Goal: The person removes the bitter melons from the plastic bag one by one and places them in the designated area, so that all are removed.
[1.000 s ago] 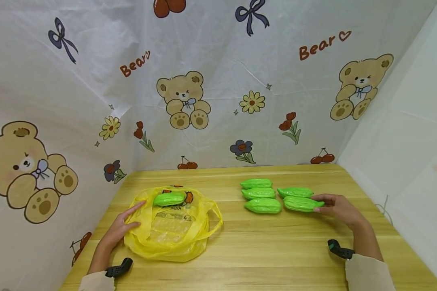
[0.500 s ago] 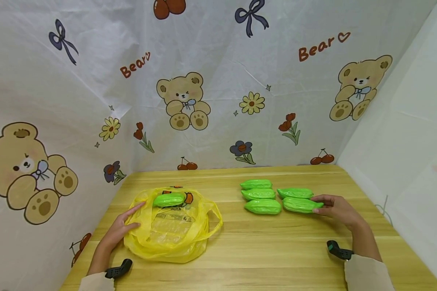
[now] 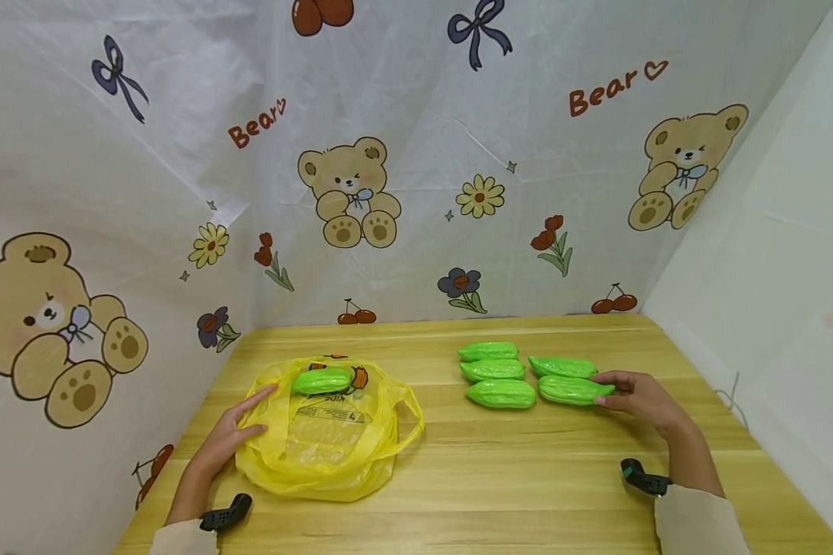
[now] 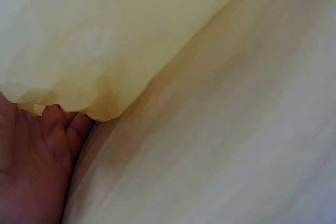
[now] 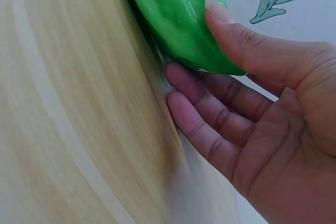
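Note:
In the head view my right hand (image 3: 642, 401) pinches the right end of a bright green bitter melon (image 3: 575, 391) that lies on the table. The right wrist view shows the thumb on top of this ribbed bitter melon (image 5: 178, 14) and the fingers (image 5: 194, 114) beneath its tip. At the left, my left hand (image 3: 232, 435) rests on the side of a yellow plastic bag (image 3: 333, 470), index finger and thumb spread apart. Its other fingers are partly hidden by the bag in the left wrist view. Another bitter melon (image 3: 322, 380) lies at the bag's far side; whether inside, I cannot tell.
A second bitter melon (image 3: 563, 368) lies right behind the pinched one. To their left, three bitter melons (image 3: 494, 370) are lined up in a column. A bag handle loop (image 3: 409, 420) sticks out rightward over the wooden table (image 3: 514, 478). A patterned cloth wall (image 3: 416, 270) borders the back.
My right hand and the pinched bitter melon have shifted slightly to the left, closer to the column of three. The left hand and the bag stay where they were.

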A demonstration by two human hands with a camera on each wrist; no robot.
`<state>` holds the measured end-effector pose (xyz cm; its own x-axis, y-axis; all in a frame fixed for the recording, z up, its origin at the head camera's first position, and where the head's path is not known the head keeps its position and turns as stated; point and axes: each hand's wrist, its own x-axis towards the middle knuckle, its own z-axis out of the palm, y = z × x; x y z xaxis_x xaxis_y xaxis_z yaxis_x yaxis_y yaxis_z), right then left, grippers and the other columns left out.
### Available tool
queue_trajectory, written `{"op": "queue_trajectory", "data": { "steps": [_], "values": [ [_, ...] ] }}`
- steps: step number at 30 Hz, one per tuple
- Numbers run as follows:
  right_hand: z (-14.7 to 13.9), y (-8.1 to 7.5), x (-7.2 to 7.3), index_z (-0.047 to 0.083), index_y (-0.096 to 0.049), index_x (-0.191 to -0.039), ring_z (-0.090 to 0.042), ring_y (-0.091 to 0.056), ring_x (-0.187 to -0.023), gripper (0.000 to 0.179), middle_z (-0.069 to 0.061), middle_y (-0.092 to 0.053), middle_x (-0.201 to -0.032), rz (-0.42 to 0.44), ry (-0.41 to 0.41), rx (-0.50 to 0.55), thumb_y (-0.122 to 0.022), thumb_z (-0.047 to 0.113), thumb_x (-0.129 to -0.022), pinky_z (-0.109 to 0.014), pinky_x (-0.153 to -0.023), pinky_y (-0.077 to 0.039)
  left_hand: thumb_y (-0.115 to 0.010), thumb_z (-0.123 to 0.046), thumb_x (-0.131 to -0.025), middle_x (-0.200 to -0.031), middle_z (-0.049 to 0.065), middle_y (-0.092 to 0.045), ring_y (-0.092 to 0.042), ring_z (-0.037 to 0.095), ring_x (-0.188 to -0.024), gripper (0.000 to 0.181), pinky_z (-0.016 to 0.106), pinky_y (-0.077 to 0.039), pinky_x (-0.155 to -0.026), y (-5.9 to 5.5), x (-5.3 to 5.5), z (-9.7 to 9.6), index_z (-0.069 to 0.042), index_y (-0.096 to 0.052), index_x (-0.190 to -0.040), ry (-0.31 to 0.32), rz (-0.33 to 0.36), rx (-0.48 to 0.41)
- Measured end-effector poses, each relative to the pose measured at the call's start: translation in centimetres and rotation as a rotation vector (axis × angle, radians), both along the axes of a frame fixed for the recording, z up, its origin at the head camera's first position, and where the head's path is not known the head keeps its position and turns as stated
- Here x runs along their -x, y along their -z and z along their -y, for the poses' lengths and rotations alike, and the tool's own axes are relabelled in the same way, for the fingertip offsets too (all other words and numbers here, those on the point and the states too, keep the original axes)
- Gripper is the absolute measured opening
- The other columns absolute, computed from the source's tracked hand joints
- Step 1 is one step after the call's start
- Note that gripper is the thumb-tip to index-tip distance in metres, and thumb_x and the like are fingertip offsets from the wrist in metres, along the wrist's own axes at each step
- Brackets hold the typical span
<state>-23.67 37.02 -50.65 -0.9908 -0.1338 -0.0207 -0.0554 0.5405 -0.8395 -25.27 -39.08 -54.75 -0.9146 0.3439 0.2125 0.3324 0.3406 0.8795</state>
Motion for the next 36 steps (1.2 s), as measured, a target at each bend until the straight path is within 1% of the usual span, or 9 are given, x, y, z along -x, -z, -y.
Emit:
{"op": "queue_trajectory", "data": {
  "steps": [5,8,15,19,22,30,33,36],
  "values": [
    [0.00,0.04,0.11,-0.003,-0.061,-0.135,-0.013,-0.057,-0.096,0.053,-0.025,-0.056,-0.137,0.011,0.001,-0.003,-0.075,0.026,-0.093,-0.025,-0.078,-0.053,-0.063,-0.002,-0.095,-0.161,0.028,-0.029,-0.022,0.000,-0.145,0.064,0.003,-0.023,-0.101,0.07,0.00,0.04,-0.001,-0.039,-0.155,0.001,-0.006,-0.002],
    [-0.01,0.06,0.15,-0.003,-0.061,-0.136,-0.013,-0.057,-0.097,0.053,-0.024,-0.056,-0.136,0.014,0.007,-0.013,-0.074,0.026,-0.094,-0.025,-0.079,-0.052,-0.063,-0.002,-0.095,-0.161,0.027,-0.030,-0.024,-0.004,-0.143,0.064,0.003,-0.022,-0.102,0.08,0.04,0.06,-0.001,-0.039,-0.155,0.000,-0.009,-0.004],
    [0.02,0.14,0.10,-0.002,-0.060,-0.138,-0.014,-0.054,-0.098,0.055,-0.025,-0.053,-0.140,0.015,0.021,-0.014,-0.074,0.029,-0.094,-0.025,-0.078,-0.052,-0.062,-0.002,-0.095,-0.161,0.025,-0.030,-0.024,-0.003,-0.144,0.063,0.003,-0.022,-0.101,0.06,0.06,0.04,-0.002,-0.040,-0.155,0.000,-0.007,0.001],
    [0.08,0.21,0.11,-0.002,-0.059,-0.139,-0.012,-0.054,-0.098,0.056,-0.025,-0.054,-0.140,0.012,0.034,-0.012,-0.073,0.030,-0.094,-0.024,-0.078,-0.051,-0.062,-0.003,-0.096,-0.161,0.025,-0.031,-0.024,-0.006,-0.142,0.063,0.003,-0.022,-0.102,0.02,0.04,0.03,-0.003,-0.040,-0.155,-0.004,-0.006,0.002],
    [0.15,0.22,0.11,-0.002,-0.059,-0.139,-0.011,-0.055,-0.098,0.056,-0.024,-0.056,-0.137,0.007,0.042,-0.016,-0.073,0.030,-0.094,-0.024,-0.079,-0.051,-0.062,-0.003,-0.096,-0.161,0.025,-0.031,-0.024,-0.008,-0.141,0.063,0.003,-0.022,-0.102,0.05,0.06,0.05,-0.003,-0.040,-0.155,-0.003,-0.009,0.000],
    [0.33,0.38,0.21,-0.002,-0.057,-0.140,-0.012,-0.056,-0.094,0.058,-0.018,-0.063,-0.122,0.006,0.061,-0.025,-0.073,0.030,-0.095,-0.025,-0.077,-0.052,-0.062,-0.001,-0.095,-0.161,0.026,-0.030,-0.024,-0.007,-0.142,0.064,0.003,-0.022,-0.102,0.15,0.03,0.06,-0.001,-0.040,-0.155,0.003,-0.011,-0.004],
    [0.42,0.33,0.25,-0.003,-0.056,-0.141,-0.012,-0.057,-0.092,0.058,-0.018,-0.065,-0.118,0.011,0.062,0.001,-0.072,0.028,-0.095,-0.027,-0.076,-0.053,-0.062,-0.001,-0.095,-0.161,0.027,-0.030,-0.024,-0.008,-0.142,0.064,0.003,-0.022,-0.102,0.06,-0.03,0.03,-0.001,-0.039,-0.155,0.004,-0.009,-0.006],
    [0.51,0.27,0.20,-0.005,-0.055,-0.140,-0.009,-0.058,-0.092,0.057,-0.018,-0.064,-0.121,0.012,0.057,0.034,-0.072,0.026,-0.096,-0.028,-0.077,-0.055,-0.061,-0.001,-0.095,-0.161,0.027,-0.029,-0.024,-0.007,-0.142,0.064,0.003,-0.022,-0.102,0.06,-0.03,0.04,-0.001,-0.039,-0.155,0.005,-0.007,-0.006]
  ]
}}
